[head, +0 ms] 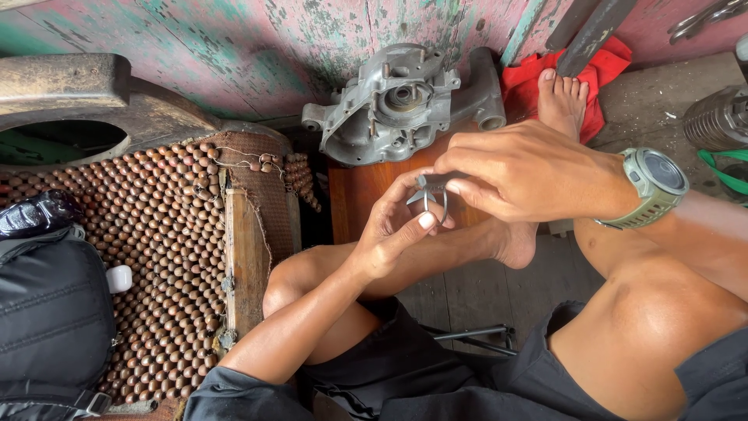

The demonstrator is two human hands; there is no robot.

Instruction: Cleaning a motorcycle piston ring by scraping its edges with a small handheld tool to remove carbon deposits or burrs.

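Observation:
My left hand [393, 230] and my right hand [518, 168] meet in the middle of the view, both pinching a small metal ring part [433, 199] between their fingertips. The part is thin and grey, partly hidden by my fingers. A green wristwatch [653, 185] sits on my right wrist. Just beyond my hands a grey cast metal engine casing [389, 101] rests on a brown wooden board [358, 203]. My bare legs and feet lie below and beside my hands.
A wooden beaded seat mat [167, 234] covers the left side, with a black bag [51, 320] on it. A red cloth [596, 74] lies by my foot at the back. A finned metal cylinder [717, 117] sits far right. A peeling painted wall [257, 39] runs behind.

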